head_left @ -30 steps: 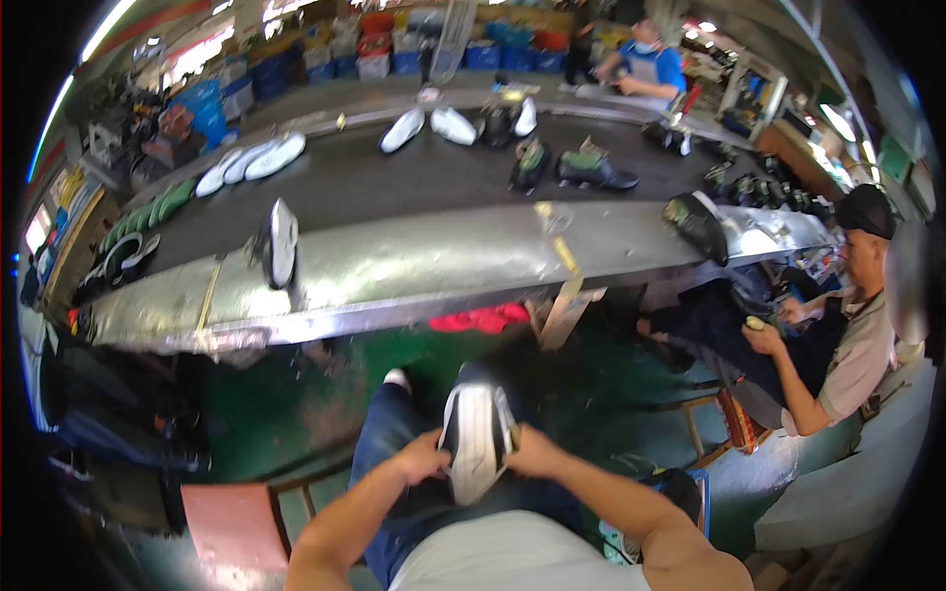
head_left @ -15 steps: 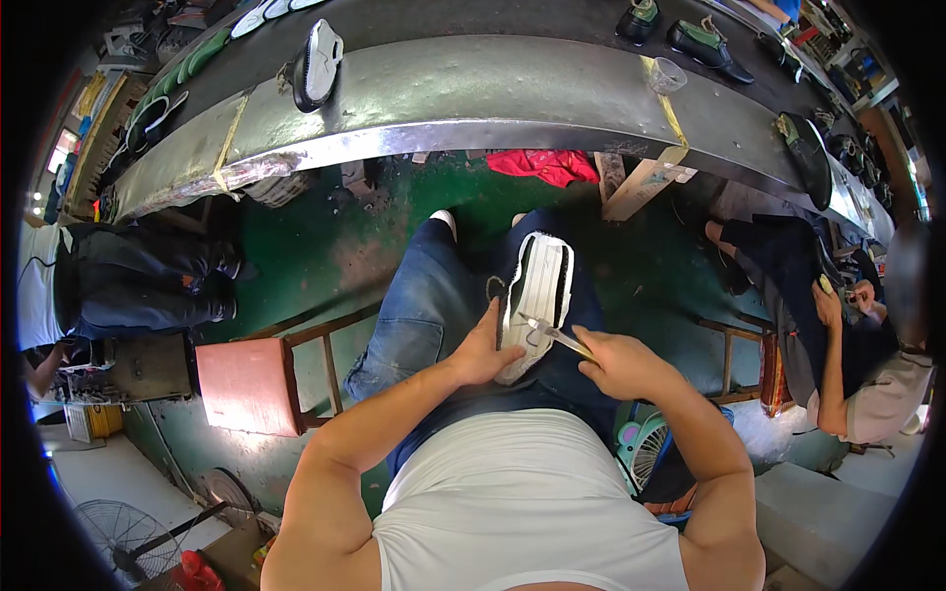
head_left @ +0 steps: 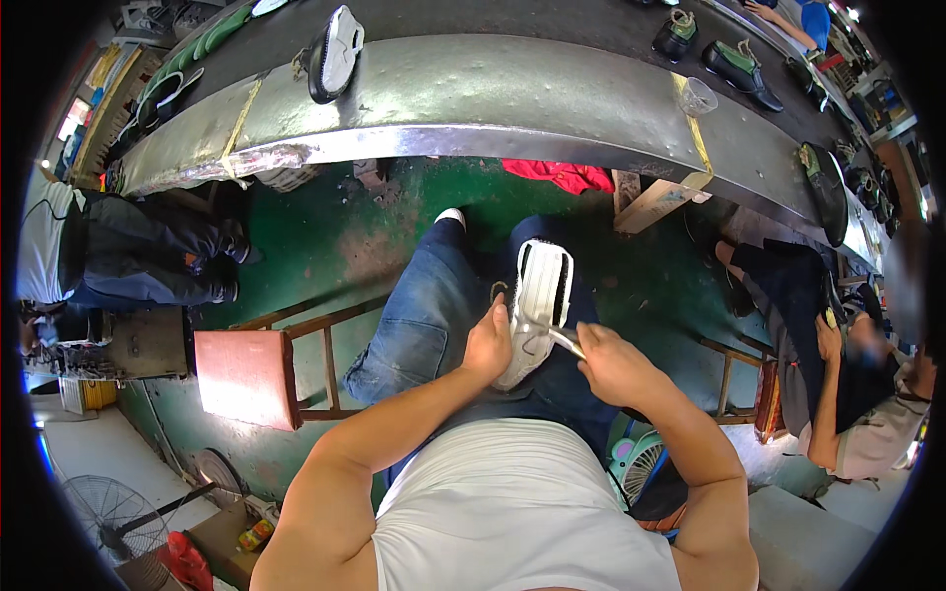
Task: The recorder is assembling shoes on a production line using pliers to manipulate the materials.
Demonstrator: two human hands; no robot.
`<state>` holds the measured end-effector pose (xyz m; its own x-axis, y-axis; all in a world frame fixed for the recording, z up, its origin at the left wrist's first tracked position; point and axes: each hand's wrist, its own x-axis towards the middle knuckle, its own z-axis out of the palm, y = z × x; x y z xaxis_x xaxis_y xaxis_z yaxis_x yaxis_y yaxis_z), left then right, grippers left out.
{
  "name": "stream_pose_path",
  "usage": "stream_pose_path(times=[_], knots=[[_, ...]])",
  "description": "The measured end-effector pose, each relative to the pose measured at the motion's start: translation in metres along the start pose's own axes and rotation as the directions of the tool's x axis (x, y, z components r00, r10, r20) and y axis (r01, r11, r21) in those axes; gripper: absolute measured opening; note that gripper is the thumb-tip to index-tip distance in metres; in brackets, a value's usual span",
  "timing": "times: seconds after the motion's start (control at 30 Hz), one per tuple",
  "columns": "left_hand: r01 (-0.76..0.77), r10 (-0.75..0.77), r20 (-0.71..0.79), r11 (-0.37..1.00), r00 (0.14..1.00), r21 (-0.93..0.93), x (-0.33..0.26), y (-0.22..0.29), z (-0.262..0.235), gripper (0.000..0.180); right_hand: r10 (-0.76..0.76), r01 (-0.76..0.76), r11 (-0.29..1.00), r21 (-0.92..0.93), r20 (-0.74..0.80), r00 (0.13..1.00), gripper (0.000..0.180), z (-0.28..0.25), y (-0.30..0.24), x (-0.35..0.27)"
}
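Note:
A shoe (head_left: 542, 281) lies sole-up across my lap, its white sole facing me and dark patches along its sides. My left hand (head_left: 490, 340) is closed round the shoe's left edge, thumb pointing up along it. A looped lace pokes out beside that thumb. In my right hand (head_left: 619, 366) I grip a small hammer (head_left: 564, 339); its metal head lies over the middle of the sole. Whether the head touches the sole I cannot tell. My fingers cover most of the hammer's handle.
A metal-edged workbench (head_left: 443, 94) runs across in front, bearing a white-soled shoe (head_left: 337, 57), several dark shoes and a clear cup (head_left: 698, 97). A pink-topped stool (head_left: 246, 379) stands left. A co-worker (head_left: 857, 404) sits right, another person stands left. A small fan (head_left: 639, 458) is by my right hip.
The hammer has swung to a slightly different angle over the sole, its handle now more covered by my hand. My left thumb has lifted off the sole to the shoe's edge.

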<state>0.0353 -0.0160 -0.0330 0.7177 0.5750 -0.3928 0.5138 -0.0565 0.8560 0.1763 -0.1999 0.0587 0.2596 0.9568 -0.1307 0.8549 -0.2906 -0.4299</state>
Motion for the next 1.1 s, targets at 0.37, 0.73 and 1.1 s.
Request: stream_pose_path(times=[0.37,0.73,1.1], knots=[[-0.424,0.342,0.260,0.804,0.903,0.416,0.002,0.024,-0.020,0.057,0.190,-0.244,0.937,0.249,0.223,0.956,0.020,-0.013,0.037,0.016],[-0.360,0.186,0.412,0.844,0.892,0.397,-0.005,0.027,-0.033,0.064,0.224,-0.247,0.949,0.198,0.131,0.966,0.034,-0.005,0.021,0.053],[-0.051,-0.052,0.483,0.979,0.874,0.196,-0.023,0.025,-0.049,0.107,0.282,-0.374,0.792,0.482,0.256,0.925,0.041,0.026,0.015,-0.007]])
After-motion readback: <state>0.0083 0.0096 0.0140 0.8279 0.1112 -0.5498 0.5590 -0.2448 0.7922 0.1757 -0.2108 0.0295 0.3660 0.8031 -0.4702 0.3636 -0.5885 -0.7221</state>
